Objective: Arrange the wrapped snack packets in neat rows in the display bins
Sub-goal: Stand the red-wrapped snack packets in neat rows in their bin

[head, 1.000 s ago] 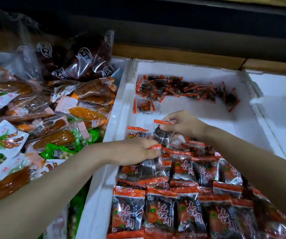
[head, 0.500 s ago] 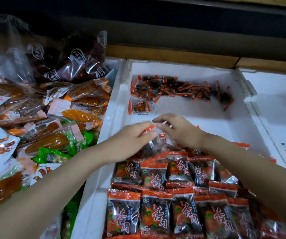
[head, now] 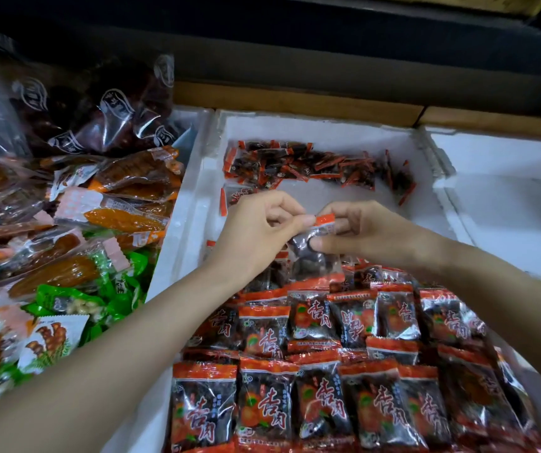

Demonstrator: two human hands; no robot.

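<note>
— Orange-edged snack packet [head: 316,235], where is it?
— Pinched between both hands: left hand [head: 259,235], right hand [head: 365,235], above the white foam bin [head: 324,125].
— Next?
— Probably laying it flat, extending the packet rows [head: 311,371] backward.

Two bare forearms (no sleeves, rings or watch).

A dark snack packet [head: 314,238] with an orange sealed edge is pinched in midair above the white foam bin [head: 327,132]; matching packets lie in overlapping rows [head: 311,371] at its near end, loose ones heaped [head: 314,166] along its far wall
</note>
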